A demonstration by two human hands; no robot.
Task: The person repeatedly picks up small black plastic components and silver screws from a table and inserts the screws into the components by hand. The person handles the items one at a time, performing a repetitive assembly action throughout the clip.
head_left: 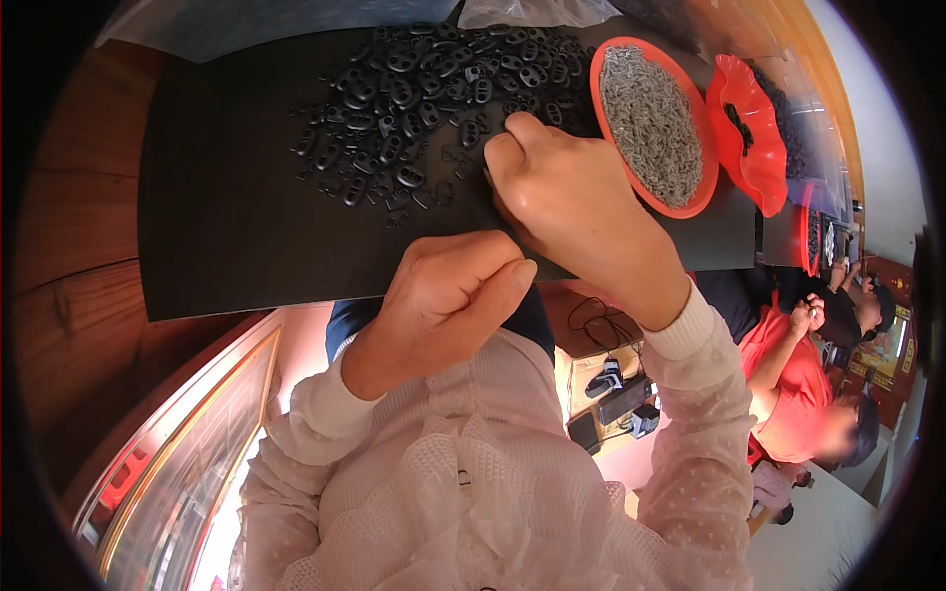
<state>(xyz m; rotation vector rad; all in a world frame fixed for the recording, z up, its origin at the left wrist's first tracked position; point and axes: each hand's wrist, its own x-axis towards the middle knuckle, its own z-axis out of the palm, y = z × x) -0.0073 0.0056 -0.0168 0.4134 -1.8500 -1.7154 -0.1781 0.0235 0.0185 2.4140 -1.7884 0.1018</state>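
Observation:
My left hand (439,300) is closed at the table's front edge, its thumb pressed against the curled fingers. Whatever it may hold is hidden. Just beyond and to its right, my right hand (572,187) hovers over the dark table (236,217) with fingers curled under; their contents cannot be seen. Ahead of both hands spreads a heap of small black plastic two-hole cord locks (404,94), with smaller black pieces at its near side. Close to my right hand stands an orange-red bowl (597,79) filled with small grey metal springs (650,128).
A wavy red dish (764,148) with a few black pieces sits right of the bowl. Clear plastic bags (537,12) lie along the far edge. A cardboard box (581,379) with dark devices and cables is below the table. People in red (788,384) and dark clothes sit at right.

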